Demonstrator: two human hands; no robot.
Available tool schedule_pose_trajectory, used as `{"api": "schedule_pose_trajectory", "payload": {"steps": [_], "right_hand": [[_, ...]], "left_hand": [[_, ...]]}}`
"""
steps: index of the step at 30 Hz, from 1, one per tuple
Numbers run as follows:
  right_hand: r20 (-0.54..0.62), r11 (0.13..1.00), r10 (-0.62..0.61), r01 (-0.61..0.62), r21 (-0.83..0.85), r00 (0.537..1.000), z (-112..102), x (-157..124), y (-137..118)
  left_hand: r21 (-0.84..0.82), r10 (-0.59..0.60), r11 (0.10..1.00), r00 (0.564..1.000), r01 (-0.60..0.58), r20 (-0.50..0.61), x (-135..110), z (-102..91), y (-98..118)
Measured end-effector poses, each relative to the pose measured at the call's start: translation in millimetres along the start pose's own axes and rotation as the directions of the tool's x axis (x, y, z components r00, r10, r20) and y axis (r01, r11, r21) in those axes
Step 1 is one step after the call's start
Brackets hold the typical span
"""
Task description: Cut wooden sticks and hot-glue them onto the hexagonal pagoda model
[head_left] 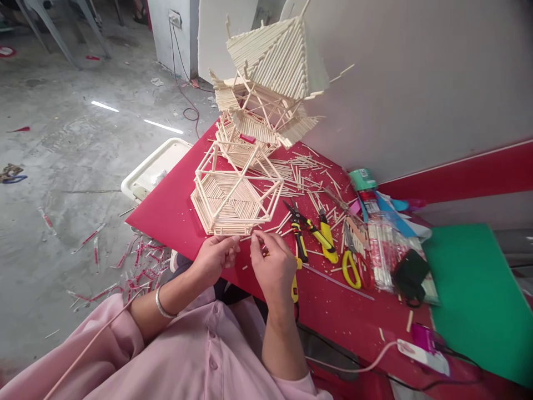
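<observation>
My left hand (216, 255) and my right hand (272, 266) are close together at the near edge of a red table (175, 211). Both pinch a thin wooden stick (245, 238) held between them, just in front of a hexagonal stick frame (235, 194). A bangle sits on my left wrist. Behind the frame stands a tall model of stacked stick layers with a slanted roof (275, 72). Something yellow (295, 286) shows below my right hand, partly hidden.
Loose sticks (308, 172), yellow-handled pliers (320, 236), yellow scissors (352, 266) and packets of sticks (383, 244) lie right of the frame. A green sheet (474, 294) covers the table's right end. A white tray (154, 166) and red scraps (137, 266) are on the floor.
</observation>
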State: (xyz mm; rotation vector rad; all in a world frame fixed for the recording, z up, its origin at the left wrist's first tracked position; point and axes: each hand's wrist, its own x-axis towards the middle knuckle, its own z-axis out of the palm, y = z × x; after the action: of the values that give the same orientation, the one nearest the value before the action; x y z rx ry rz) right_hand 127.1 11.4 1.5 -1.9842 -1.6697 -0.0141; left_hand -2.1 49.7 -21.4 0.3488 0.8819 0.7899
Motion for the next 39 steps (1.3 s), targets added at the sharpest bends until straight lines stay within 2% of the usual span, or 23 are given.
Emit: {"api": "schedule_pose_trajectory", "payload": {"steps": [6,14,19,21,28,34,39], "right_hand": [[-0.017,0.997,-0.081,0.081,0.002,0.997,3,-7,5],[0.000,0.994,-0.100,0.100,-0.032,0.995,5,-4,4],[0.021,0.990,0.050,-0.052,0.131,0.999,4,-1,10],[0.052,0.977,0.068,-0.077,0.199,0.996,6,4,14],[0.098,0.953,-0.044,0.012,0.302,0.994,17,7,8],[0.208,0.879,-0.134,0.019,0.477,0.969,17,-18,-3],[0.124,0.826,-0.135,0.043,0.562,0.983,15,-43,-4]], "left_hand": [[0.034,0.016,0.999,1.000,-0.016,-0.004,1,-2.1,-2],[0.041,0.035,0.999,0.999,-0.034,-0.034,-1,-1.3,-3],[0.023,0.064,0.998,0.996,-0.062,-0.068,-3,-1.5,-4],[0.014,0.085,0.996,0.994,-0.084,-0.070,-4,-1.3,-5],[0.029,0.150,0.989,0.984,-0.147,-0.100,-14,-7.3,-7],[0.028,0.251,0.967,0.936,-0.252,-0.246,-24,-20.1,-6],[0.078,0.338,0.941,0.906,-0.329,-0.257,-25,-27.1,-4]]}}
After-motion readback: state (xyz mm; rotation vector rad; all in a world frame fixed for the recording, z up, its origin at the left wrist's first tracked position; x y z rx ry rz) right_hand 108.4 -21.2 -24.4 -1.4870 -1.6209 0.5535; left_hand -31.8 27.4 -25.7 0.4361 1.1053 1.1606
